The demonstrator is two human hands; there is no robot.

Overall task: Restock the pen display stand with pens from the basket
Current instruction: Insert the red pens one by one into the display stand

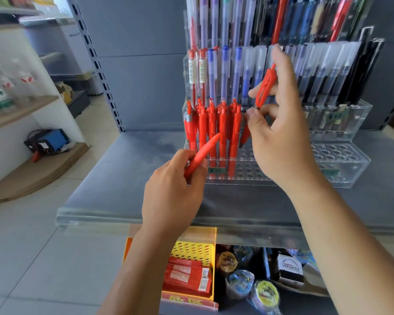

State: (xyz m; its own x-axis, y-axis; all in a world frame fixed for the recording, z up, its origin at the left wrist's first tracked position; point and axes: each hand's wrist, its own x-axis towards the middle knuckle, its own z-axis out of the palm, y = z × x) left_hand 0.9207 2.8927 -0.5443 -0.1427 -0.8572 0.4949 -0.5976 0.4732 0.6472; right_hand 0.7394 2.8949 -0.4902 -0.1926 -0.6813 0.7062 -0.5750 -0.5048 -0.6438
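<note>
A clear acrylic pen display stand (341, 169) sits on the grey shelf, with several red pens (212, 130) upright in its front left holes. My left hand (173, 189) grips a red pen (203, 153) that points up and right toward those pens. My right hand (280, 133) is raised in front of the stand and pinches a red pen (265, 87) between thumb and fingers; a second red pen (245, 136) hangs below the same hand. No basket shows for certain.
Blue, black and clear pens fill the upper tiers (305, 71). The grey shelf (132, 192) has a clear front lip. Below it lie a yellow perforated box (191, 251) with red packets, and tape rolls (239, 283). Wooden shelves (21, 114) stand at left.
</note>
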